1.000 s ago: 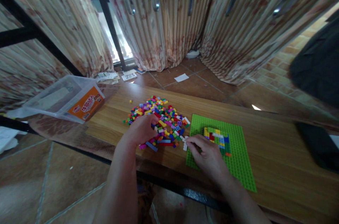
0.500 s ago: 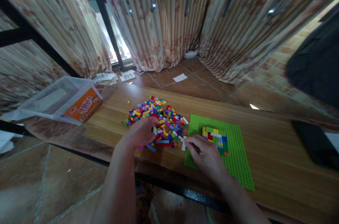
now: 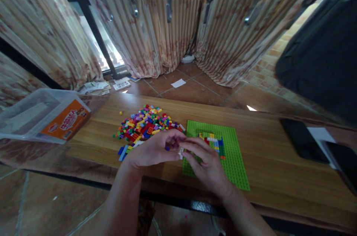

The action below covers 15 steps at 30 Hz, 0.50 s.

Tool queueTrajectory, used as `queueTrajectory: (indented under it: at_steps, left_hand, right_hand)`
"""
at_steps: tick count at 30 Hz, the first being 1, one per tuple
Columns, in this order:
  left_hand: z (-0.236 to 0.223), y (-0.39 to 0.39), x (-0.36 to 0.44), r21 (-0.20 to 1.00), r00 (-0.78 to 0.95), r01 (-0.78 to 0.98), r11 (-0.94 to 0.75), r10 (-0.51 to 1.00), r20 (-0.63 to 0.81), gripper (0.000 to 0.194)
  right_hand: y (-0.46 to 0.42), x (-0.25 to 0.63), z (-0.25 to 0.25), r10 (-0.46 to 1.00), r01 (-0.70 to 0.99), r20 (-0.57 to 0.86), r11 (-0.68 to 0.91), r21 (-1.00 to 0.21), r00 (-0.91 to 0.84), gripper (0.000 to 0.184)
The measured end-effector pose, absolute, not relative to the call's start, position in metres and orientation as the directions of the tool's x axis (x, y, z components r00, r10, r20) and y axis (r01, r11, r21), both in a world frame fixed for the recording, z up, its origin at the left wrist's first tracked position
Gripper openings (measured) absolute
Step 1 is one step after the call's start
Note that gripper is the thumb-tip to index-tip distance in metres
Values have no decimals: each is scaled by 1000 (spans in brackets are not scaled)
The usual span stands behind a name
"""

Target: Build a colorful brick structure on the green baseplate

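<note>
My left hand [image 3: 158, 147] and my right hand [image 3: 205, 160] meet just left of the green baseplate [image 3: 237, 169], their fingertips close together. Between them is a small piece of joined white bricks [image 3: 181, 153], partly covered by the fingers. Both hands are closed on it in a pinch. Behind my right hand, a low build of colored bricks [image 3: 216, 143] is fixed on the baseplate, in yellow, red, white, blue, green and orange. A pile of loose bricks [image 3: 147, 120] spreads beyond my left hand, which hides part of it.
A clear plastic box [image 3: 55, 96] with an orange label stands at the table's left end. Two dark phones [image 3: 304, 139] and white paper [image 3: 320, 137] lie at the right. One yellow brick [image 3: 121, 112] sits apart from the pile. Curtains [image 3: 156, 35] hang behind the wooden table [image 3: 264, 154].
My left hand has moved right from the loose pile to my right hand, and both now meet at the white bricks. The view has turned to the right, showing more of the phones.
</note>
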<state>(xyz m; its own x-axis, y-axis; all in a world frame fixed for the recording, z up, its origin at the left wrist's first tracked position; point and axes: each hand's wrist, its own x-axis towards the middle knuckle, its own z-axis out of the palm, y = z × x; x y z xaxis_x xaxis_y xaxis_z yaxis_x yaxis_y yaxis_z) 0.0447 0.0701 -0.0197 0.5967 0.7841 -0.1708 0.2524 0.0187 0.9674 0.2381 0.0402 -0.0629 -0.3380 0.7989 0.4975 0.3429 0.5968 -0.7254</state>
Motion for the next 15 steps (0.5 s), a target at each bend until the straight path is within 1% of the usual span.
queueTrajectory:
  at_steps: [4,9,12,15]
  left_hand:
    - [-23,72,58,991,647,91,97,751,-133,36]
    - [-24,70,69,986,680,-26,162,726,-101,40]
    - [-28,70,77,983,623,-51,176,775,-107,42]
    - [-36,72,83,983,517,-15,184,843,-149,44]
  right_hand:
    - [41,250,-59,792,316,494,601,-734,-360,22]
    - [41,264,-54,815,355,463,572,-739,-349,18]
    - [44,274,-52,841,386,423,533,-753,-337,13]
    - [50,293,-51,888,475,360,458,-752,-286,13]
